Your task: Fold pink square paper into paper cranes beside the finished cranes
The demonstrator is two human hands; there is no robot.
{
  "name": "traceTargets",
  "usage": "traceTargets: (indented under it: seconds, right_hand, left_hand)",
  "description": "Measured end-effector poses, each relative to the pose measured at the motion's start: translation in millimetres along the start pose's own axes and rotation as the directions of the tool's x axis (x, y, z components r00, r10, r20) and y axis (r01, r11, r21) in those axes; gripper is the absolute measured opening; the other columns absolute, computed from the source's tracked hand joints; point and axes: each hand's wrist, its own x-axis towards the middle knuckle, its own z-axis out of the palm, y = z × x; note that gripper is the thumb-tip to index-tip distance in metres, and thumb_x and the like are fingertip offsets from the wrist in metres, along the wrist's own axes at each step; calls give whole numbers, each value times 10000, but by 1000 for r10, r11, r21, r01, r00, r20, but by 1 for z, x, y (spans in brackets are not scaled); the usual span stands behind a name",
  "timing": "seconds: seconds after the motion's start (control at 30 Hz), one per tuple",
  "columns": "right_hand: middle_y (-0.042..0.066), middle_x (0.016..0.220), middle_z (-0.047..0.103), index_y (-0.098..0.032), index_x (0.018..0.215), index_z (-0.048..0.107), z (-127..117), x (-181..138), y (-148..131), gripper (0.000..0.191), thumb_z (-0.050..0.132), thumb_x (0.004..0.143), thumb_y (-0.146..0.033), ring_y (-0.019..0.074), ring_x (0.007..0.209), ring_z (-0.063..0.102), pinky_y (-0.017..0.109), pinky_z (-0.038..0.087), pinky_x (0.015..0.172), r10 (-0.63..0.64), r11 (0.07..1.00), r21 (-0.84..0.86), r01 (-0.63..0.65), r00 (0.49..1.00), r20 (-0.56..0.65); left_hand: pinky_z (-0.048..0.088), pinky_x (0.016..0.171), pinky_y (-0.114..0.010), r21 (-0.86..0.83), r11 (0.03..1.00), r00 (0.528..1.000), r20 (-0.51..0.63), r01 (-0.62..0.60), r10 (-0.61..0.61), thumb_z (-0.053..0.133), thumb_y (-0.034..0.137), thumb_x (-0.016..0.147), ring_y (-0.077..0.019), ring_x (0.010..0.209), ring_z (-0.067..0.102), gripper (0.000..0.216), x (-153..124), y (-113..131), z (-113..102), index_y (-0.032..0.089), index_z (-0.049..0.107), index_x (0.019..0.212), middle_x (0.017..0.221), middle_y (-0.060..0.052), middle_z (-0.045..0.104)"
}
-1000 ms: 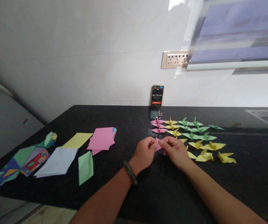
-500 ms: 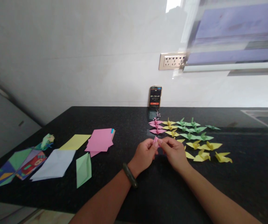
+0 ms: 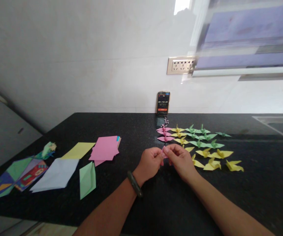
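Note:
My left hand (image 3: 149, 162) and my right hand (image 3: 179, 159) meet over the black counter (image 3: 156, 196), both pinching a small folded pink paper piece (image 3: 164, 153) between fingertips. Most of the pink piece is hidden by the fingers. Just beyond the hands lie rows of finished paper cranes: pink ones (image 3: 164, 134), green ones (image 3: 202, 139) and yellow ones (image 3: 215, 160). A dark bangle (image 3: 134, 183) sits on my left wrist.
A stack of pink sheets (image 3: 105, 148), a yellow sheet (image 3: 78, 150), a white sheet (image 3: 55, 171), a folded green sheet (image 3: 87, 176) and patterned papers (image 3: 15, 173) lie at left. A phone (image 3: 163, 103) leans on the wall. A sink edge (image 3: 276, 123) is at right.
The hands have drawn closer together and shifted slightly left, covering more of the pink piece. The view has drifted a little.

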Motion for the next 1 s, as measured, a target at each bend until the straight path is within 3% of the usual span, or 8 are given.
traceTargets:
  seconds: [0.23,0.43,0.6,0.73,0.9,1.0]
  right_hand:
    - [-23,506,512,-160,564,543,-2,1,1,286,574,736,-387,90,467,427,213,347,460,-109,989,-111,103,993,-50]
    - [-9,572,560,-168,680,557,-1,0,1,246,556,751,-403,105,496,482,222,382,474,-51,998,-35,52,999,14]
    - [1,539,567,-176,607,516,-2,1,1,277,550,756,-408,125,510,507,247,406,516,-64,996,-63,64,998,-1]
    - [-6,501,543,-175,544,502,-3,2,2,318,575,731,-421,113,472,461,236,370,482,-45,987,-156,33,996,-73]
    - [3,594,563,-165,672,584,-3,3,3,250,538,765,-392,122,539,481,241,381,525,-126,976,-179,124,992,0]
    - [-19,529,507,-165,644,568,-2,2,2,262,543,757,-400,106,478,430,231,351,472,-112,976,-188,105,993,-28]
  left_hand:
    - [302,445,-203,8,1000,999,40,-18,18,446,400,792,-73,413,398,366,0,-3,2,155,497,525,448,36,439]
    - [302,456,-203,39,999,999,46,-23,21,447,369,793,-78,428,404,345,1,-7,2,158,500,525,452,32,448]
    - [309,468,-205,49,998,996,88,-35,31,439,357,794,-86,449,420,340,0,-8,4,160,516,528,461,23,465]
    - [308,473,-207,43,999,999,44,-23,21,446,366,792,-86,450,418,342,-1,-7,4,159,513,528,462,24,465]
    - [293,468,-207,58,998,999,-52,-8,11,431,390,804,-78,429,394,379,1,-6,1,159,485,509,441,35,429]
    - [291,466,-206,70,997,998,-68,-10,15,429,399,805,-76,421,387,383,1,-6,0,159,484,511,431,39,422]
